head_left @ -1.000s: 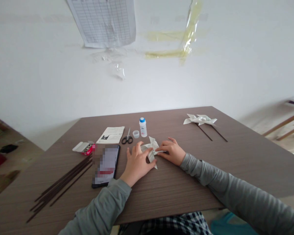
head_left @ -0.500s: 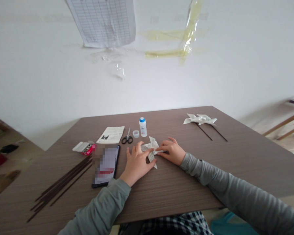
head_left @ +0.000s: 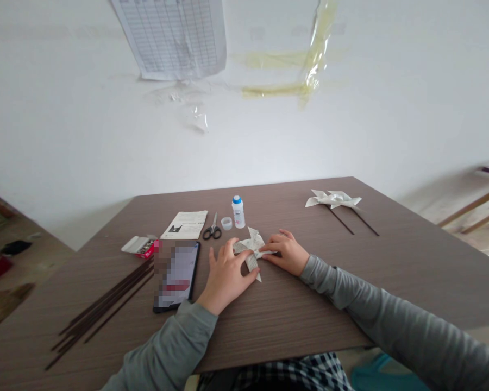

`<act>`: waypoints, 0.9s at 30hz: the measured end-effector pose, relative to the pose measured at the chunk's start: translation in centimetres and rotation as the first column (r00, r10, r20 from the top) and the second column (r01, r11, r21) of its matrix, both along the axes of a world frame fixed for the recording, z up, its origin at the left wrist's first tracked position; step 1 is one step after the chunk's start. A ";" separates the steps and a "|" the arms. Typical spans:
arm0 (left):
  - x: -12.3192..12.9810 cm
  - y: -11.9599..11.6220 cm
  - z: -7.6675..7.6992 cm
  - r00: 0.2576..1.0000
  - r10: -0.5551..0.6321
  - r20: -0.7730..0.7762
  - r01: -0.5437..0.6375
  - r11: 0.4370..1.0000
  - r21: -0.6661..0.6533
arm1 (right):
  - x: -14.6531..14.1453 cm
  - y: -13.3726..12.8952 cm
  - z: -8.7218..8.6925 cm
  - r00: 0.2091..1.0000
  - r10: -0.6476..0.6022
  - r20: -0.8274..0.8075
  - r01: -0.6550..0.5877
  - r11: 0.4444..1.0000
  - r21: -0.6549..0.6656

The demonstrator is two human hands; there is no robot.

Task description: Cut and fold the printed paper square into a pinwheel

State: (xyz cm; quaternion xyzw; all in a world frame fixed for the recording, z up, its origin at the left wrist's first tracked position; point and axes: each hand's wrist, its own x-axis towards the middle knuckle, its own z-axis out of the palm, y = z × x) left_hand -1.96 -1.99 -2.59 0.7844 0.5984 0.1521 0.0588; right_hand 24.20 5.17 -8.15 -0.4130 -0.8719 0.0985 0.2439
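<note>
A pinwheel folded from printed paper (head_left: 252, 263) lies on the table between my two hands. My left hand (head_left: 228, 274) rests over its left side with fingers spread. The index fingertip is near the centre and the thumb touches the lower blade. On the other side, my right hand (head_left: 287, 252) pinches the right blade between thumb and fingers. Just behind the pinwheel stand a white bottle with a blue cap (head_left: 238, 213) and a small clear cup (head_left: 226, 223). Black-handled scissors (head_left: 212, 232) lie left of the cup.
Left of my hands lie a phone (head_left: 179, 277), a bundle of dark sticks (head_left: 106, 301), an opened red-and-white box (head_left: 143, 247) and a stack of printed paper (head_left: 185, 225). Paper pinwheels on sticks (head_left: 336, 199) lie at the back right. A white wall (head_left: 187, 157) rises behind the table.
My left index finger has drawn back slightly from the pinwheel's centre, so more of the centre shows. My right hand keeps its place on the right blade.
</note>
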 end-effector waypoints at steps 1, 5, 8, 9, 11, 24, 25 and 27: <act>0.0 0.0 0.0 1.000 0.001 -0.003 -0.001 1.000 0.000 | 0.0 0.0 -0.1 1.000 0.002 -0.005 -0.002 1.000 0.006; 0.0 0.0 0.2 1.000 0.003 -0.002 -0.003 1.000 -0.006 | 0.2 0.4 -0.3 0.998 0.021 -0.057 -0.020 1.000 0.010; -0.1 0.0 0.2 1.000 -0.002 0.003 0.002 1.000 -0.029 | 0.6 0.8 -0.3 0.992 0.027 -0.126 -0.023 0.999 0.039; -0.1 0.0 0.2 1.000 -0.001 0.007 0.001 0.999 -0.033 | 0.8 0.9 -0.3 0.989 0.023 -0.145 -0.016 0.998 0.053; -0.2 0.0 0.1 1.000 0.003 0.013 -0.002 0.999 -0.034 | 1.4 1.3 -0.1 0.987 -0.001 -0.160 0.013 0.997 0.074; -0.6 0.0 0.0 1.000 0.006 -0.002 -0.006 0.999 -0.051 | 3.5 3.0 -0.8 0.984 -0.176 0.020 0.177 0.984 -0.001; -0.7 0.1 0.0 1.000 0.007 0.002 -0.007 0.999 -0.046 | 3.5 3.0 -0.8 0.984 -0.177 0.023 0.177 0.984 -0.001; -0.9 0.1 -0.1 1.000 0.010 0.013 -0.010 1.000 -0.030 | 3.5 3.0 -0.9 0.983 -0.179 0.025 0.179 0.984 0.003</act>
